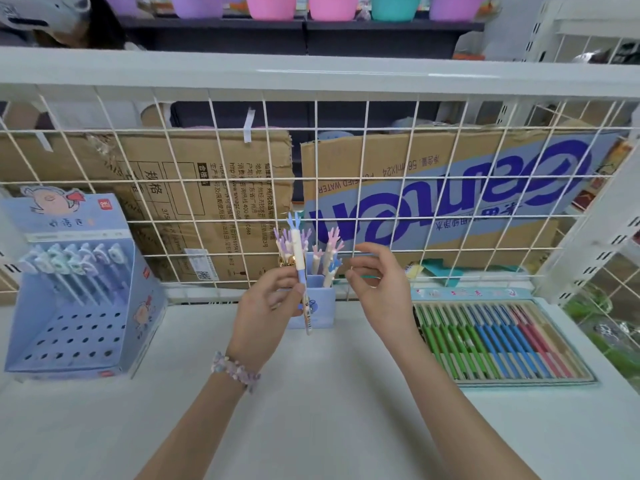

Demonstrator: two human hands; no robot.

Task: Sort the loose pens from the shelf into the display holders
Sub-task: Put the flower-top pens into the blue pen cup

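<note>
My left hand (266, 303) pinches a pen with a blue coral-shaped top (300, 261), held upright just in front of a small blue pen holder (325, 306). That holder stands at the back of the white shelf (311, 393) and carries several coral-topped pens (325, 258). My right hand (377, 285) hovers to the right of the holder, fingers loosely curled, holding nothing. At the left stands a blue tiered display holder (79, 306) with a row of pens (76, 268) in its top holes and many bare holes below.
A flat tray of green, blue and red pens (498, 337) lies at the right. A white wire grid (346, 181) closes the back of the shelf, with cardboard boxes (214, 188) behind it. Pastel pots (332, 6) sit on a shelf above.
</note>
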